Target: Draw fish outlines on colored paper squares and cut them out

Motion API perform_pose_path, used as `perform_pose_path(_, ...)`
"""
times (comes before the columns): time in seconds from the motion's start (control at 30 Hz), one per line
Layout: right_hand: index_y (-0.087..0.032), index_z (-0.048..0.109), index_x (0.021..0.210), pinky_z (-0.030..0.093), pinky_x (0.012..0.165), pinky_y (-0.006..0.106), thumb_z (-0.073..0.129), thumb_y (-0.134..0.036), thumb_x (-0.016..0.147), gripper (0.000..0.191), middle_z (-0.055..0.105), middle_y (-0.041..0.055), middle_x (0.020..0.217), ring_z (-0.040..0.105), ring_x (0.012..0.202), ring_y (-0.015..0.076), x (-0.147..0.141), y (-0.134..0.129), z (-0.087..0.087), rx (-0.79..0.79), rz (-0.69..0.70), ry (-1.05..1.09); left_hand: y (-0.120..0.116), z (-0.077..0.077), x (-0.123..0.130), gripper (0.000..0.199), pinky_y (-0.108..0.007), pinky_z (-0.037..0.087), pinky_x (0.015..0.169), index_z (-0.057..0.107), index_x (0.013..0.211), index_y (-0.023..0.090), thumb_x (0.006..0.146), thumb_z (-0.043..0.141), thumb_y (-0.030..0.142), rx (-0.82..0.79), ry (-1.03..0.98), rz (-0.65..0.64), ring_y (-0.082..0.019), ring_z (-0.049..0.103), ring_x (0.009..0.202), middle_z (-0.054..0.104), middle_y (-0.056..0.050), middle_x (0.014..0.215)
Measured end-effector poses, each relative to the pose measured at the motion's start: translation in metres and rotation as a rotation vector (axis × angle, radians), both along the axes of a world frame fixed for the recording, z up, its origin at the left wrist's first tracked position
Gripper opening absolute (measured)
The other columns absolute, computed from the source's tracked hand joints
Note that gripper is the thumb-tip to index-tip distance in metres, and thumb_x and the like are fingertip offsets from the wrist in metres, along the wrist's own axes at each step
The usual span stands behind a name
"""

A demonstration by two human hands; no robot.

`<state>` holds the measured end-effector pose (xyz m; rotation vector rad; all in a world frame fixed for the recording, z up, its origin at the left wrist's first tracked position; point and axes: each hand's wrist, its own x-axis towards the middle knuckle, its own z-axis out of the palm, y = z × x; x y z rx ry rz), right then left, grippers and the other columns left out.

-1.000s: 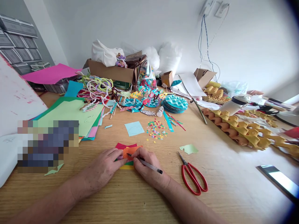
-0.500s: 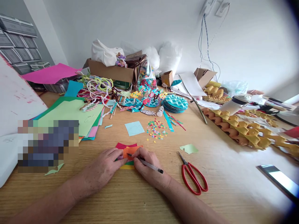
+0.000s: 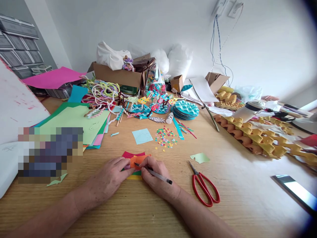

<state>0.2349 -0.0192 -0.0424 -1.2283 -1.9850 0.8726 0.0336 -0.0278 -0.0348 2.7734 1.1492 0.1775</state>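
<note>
Two hands: through the distant camera I see the left hand (image 3: 112,172) with fingers laid on the left edge of orange paper (image 3: 135,161), and the right hand (image 3: 158,173) pinching a pen (image 3: 159,176).
Orange paper: between my two hands, on top of coloured sheets (image 3: 135,177) in red, green and yellow, on the wooden table (image 3: 148,205).
Pen: slanted, dark tip at the orange surface; I cannot tell whether it touches.
Scissors (image 3: 196,174): red-handled, right of my right hand, blades pointing away.
Phone (image 3: 297,190): flat, well to the right.
Green scrap (image 3: 200,158): just beside the scissors' tip.
Light-blue square (image 3: 142,136): beyond my hands, bearing a faint outline; confetti dots (image 3: 165,135) lie to its right.
Egg cartons (image 3: 257,135): far over on my right.
Blue wavy discs (image 3: 185,110): stacked farther back.
Cardboard box (image 3: 116,76): near the wall (image 3: 158,23).
</note>
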Motion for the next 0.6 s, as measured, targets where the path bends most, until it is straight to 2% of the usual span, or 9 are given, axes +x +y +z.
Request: perform_pose_path(0.6,-0.019,0.053,0.073,0.033,0.052,0.02,0.048,-0.008,0.072,0.012,0.05,-0.0055,0.057,0.041,0.048,0.0093,-0.0005,-0.0008,0.0038,-0.026,-0.009,-0.015,0.0008,-0.0029,-0.0013,0.033,-0.04,0.048,0.088,0.06,0.118,0.025,0.094,0.038,0.018,0.035,-0.068,-0.002,-0.023,0.054,0.098,0.06,-0.007,0.105)
